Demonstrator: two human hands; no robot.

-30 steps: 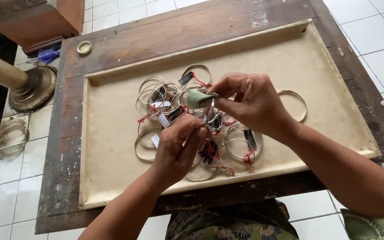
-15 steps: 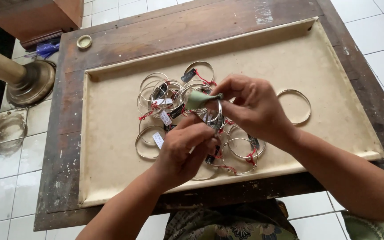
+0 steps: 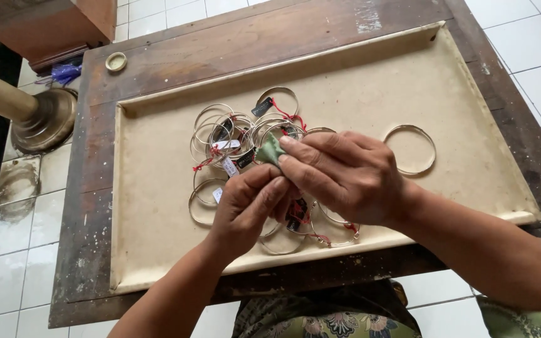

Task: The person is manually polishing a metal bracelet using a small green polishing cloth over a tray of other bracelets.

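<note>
I am pinching a small green cloth point(image 3: 269, 150) between my right hand point(image 3: 345, 177) fingertips while my left hand point(image 3: 245, 206) fingers are closing around a bangle mostly hidden beneath them, steadying it over the tagged silver bangles point(image 3: 233, 141) on the padded tray point(image 3: 158, 250) for rubbing.

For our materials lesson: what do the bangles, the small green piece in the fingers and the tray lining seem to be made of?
Bangles: probably silvery metal, thin and shiny.
Green piece: likely soft cloth, since it folds in the right hand.
Tray lining: matte beige, perhaps felt or card.
</note>
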